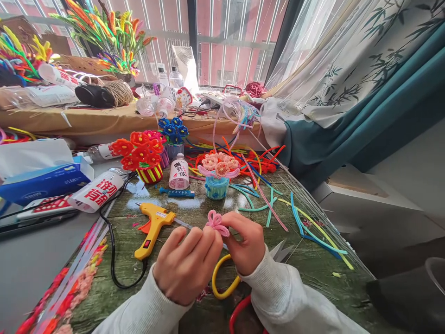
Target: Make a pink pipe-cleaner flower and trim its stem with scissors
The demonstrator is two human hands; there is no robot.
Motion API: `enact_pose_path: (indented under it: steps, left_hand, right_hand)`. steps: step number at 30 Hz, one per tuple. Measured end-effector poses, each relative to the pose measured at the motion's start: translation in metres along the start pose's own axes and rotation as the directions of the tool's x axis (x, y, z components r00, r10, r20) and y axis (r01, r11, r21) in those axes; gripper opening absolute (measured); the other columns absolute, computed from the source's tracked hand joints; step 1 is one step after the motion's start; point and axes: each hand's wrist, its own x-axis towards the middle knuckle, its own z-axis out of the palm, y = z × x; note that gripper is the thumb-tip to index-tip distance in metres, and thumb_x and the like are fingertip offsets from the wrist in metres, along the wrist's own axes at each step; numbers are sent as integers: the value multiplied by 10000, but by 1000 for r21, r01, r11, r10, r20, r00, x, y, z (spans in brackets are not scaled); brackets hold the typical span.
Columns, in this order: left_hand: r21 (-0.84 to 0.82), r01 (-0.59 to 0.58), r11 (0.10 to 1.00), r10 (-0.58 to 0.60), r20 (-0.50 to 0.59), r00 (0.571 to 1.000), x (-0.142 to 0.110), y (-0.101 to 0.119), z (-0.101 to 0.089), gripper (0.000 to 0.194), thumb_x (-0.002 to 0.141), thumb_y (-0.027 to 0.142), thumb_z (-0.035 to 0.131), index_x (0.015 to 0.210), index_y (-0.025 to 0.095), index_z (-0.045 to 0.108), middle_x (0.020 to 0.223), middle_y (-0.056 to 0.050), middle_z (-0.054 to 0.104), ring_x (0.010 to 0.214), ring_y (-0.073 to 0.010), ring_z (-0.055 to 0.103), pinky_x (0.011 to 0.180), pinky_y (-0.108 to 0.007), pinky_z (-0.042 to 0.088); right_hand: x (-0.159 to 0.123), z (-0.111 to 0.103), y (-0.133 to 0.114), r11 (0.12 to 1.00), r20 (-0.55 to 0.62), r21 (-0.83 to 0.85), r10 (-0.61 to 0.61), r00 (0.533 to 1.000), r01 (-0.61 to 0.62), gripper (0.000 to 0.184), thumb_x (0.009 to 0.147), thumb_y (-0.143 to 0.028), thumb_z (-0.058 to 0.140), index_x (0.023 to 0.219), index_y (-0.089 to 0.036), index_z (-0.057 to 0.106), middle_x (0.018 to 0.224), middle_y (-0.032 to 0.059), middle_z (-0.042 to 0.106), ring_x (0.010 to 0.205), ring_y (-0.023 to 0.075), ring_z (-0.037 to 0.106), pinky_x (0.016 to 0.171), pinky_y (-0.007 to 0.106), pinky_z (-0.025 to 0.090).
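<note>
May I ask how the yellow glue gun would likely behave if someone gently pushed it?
The yellow glue gun would probably slide rather than roll, since it lies on its side. Its looped black cord may drag and turn it, and the glue stick jutting from its rear could bump the left hand.

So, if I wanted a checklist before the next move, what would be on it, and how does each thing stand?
1. Pink pipe-cleaner flower held by left hand and right hand: ok, at the fingertips.
2. Scissors clear to pick up: not ok, the right sleeve partly covers them in this view.
3. Yellow glue gun laid down: ok, on its side.
4. Glue stick in its back: ok, sticking out.
5. Glue gun hot: cannot tell.
6. Light-blue flowerpot upright: ok.
</note>
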Motion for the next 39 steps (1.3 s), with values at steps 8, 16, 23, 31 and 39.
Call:
enact_pose_path:
  steps: [8,16,23,31,39]
  left_hand:
    - [-126,164,978,-154,85,984,-1,2,4,333,971,165,372,758,166,629,665,-25,641,596,-167,462,583,-318,321]
    - [-291,336,896,-300,160,940,-1,-1,1,262,951,217,437,748,179,597,693,-23,626,648,-177,469,612,-310,333]
    - [-538,438,720,-387,213,897,-5,1,2,254,924,189,498,682,196,573,687,2,611,648,-161,451,604,-301,325]
    - [-639,434,635,-392,218,894,-3,-4,1,223,865,63,531,715,203,619,703,19,644,654,-138,485,611,-280,376]
    - [-570,457,683,-407,222,886,-1,-6,-2,256,865,107,522,643,201,609,595,17,629,584,-148,474,553,-284,378]
  right_hand:
    - [-1,1,2,998,65,-23,62,996,-61,144,890,-211,538,817,-184,660,776,67,685,704,184,633,638,276,485]
    - [2,-4,2,996,86,34,80,993,-83,149,856,-201,563,744,-175,659,720,53,662,663,176,619,624,273,477]
    - [3,-5,0,994,93,84,62,994,-69,164,841,-197,569,699,-182,650,689,44,659,651,168,623,631,273,494]
    - [4,-5,2,993,119,95,58,991,-70,158,846,-206,575,707,-184,648,691,51,676,649,174,628,636,287,502]
    - [2,-2,0,984,155,129,101,983,-122,232,864,-275,576,667,-173,643,685,61,665,640,170,613,616,283,488]
